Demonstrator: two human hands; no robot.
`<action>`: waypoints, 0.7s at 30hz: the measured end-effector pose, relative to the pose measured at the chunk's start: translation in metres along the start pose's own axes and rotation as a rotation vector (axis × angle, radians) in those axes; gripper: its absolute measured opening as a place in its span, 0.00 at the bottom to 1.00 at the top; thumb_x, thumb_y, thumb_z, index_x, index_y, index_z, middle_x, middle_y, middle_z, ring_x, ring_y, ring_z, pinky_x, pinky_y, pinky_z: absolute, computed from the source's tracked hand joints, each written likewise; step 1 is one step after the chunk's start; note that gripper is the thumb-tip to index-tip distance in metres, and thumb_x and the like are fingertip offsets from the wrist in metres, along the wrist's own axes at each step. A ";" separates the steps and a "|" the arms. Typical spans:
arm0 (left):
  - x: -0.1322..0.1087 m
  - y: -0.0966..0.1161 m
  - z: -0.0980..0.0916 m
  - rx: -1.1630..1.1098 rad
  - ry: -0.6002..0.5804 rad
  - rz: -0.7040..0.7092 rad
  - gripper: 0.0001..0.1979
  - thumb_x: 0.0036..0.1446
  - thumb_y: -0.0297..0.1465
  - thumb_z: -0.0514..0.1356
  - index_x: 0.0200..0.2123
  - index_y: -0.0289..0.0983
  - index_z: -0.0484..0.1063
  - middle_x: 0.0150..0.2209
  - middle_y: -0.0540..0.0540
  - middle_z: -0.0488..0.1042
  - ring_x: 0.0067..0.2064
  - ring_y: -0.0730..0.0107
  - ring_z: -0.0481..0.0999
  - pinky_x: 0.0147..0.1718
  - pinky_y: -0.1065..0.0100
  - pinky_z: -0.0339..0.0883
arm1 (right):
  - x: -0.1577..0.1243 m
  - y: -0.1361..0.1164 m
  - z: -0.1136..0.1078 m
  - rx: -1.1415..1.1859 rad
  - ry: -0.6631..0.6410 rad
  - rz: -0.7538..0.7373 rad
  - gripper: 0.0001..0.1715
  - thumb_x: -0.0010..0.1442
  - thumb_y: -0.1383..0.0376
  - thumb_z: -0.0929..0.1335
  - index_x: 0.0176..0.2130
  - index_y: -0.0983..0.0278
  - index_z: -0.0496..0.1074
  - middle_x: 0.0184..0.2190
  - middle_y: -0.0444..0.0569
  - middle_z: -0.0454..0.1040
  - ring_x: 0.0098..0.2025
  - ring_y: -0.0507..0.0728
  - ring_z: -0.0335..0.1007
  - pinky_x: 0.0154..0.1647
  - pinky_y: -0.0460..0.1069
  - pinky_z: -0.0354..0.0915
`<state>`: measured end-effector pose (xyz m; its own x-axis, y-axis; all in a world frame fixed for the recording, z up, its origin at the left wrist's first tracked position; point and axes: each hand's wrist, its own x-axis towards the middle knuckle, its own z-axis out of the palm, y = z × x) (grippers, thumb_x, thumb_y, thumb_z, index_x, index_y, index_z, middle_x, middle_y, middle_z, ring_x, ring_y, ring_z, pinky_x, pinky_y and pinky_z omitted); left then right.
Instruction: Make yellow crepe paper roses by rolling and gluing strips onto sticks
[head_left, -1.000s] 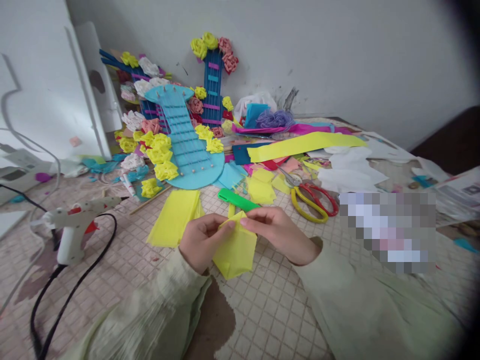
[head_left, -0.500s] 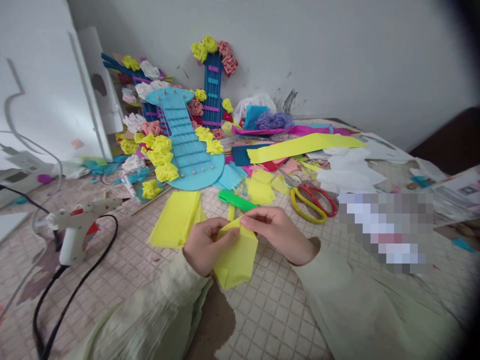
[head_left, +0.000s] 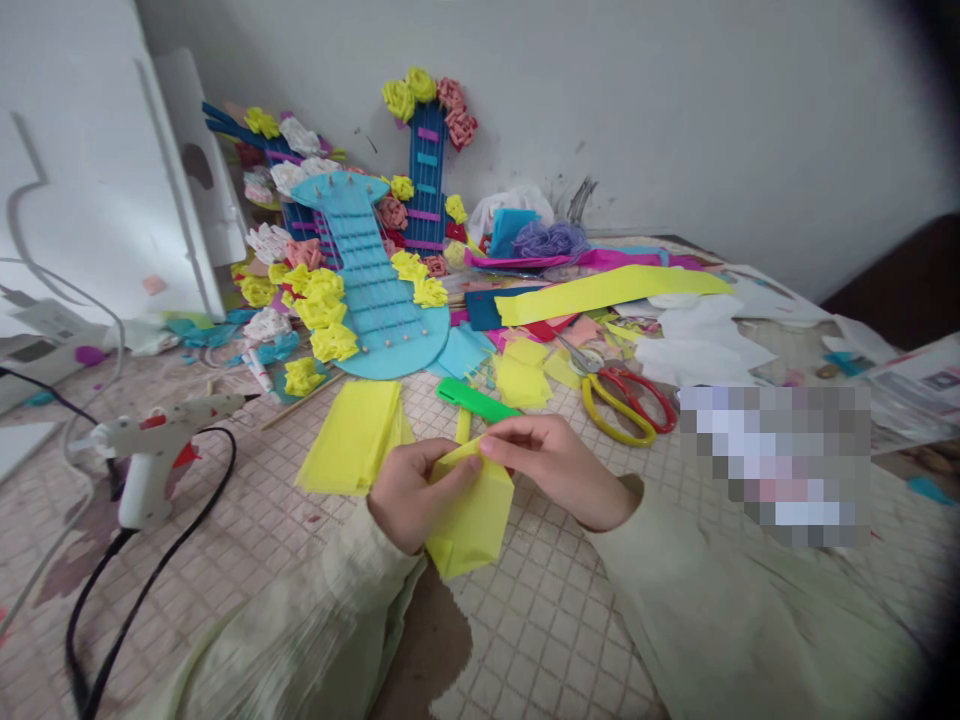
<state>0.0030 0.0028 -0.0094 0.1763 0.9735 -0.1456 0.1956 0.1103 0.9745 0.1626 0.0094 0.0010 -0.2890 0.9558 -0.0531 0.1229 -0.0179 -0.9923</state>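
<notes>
Both hands pinch the top edge of one yellow crepe paper sheet point(head_left: 472, 520), which hangs down toward me over the table. My left hand point(head_left: 411, 492) is closed on its left side, thumb on top. At the upper right edge, my right hand point(head_left: 556, 468) grips it between thumb and fingertips. Just beyond the fingers lies a green box cutter point(head_left: 476, 400), partly hidden by my right hand. A stack of yellow paper sheets point(head_left: 351, 435) rests left of my left hand. Scissors with red and yellow handles point(head_left: 619, 410) lie past my right hand.
A white glue gun point(head_left: 154, 450) with a black cord stands at left. Behind, a light-blue guitar-shaped craft piece point(head_left: 382, 300) with yellow paper flowers leans near a dark-blue one point(head_left: 426, 180). Paper scraps, a yellow strip point(head_left: 607, 293) and purple yarn point(head_left: 551, 240) lie at the back.
Almost nothing differs. Both hands keep their pinch on the yellow sheet, and the view has shifted very slightly.
</notes>
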 end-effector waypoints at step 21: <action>0.000 0.003 -0.002 0.049 -0.021 -0.027 0.14 0.43 0.41 0.60 0.23 0.34 0.72 0.18 0.50 0.68 0.19 0.74 0.65 0.15 0.74 0.57 | -0.001 -0.001 -0.002 -0.090 -0.046 0.005 0.14 0.52 0.57 0.67 0.31 0.66 0.74 0.29 0.47 0.74 0.31 0.53 0.67 0.30 0.47 0.62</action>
<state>0.0018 0.0036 -0.0063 0.1903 0.9658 -0.1760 0.2476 0.1263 0.9606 0.1644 0.0092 0.0026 -0.3309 0.9414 -0.0651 0.2086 0.0057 -0.9780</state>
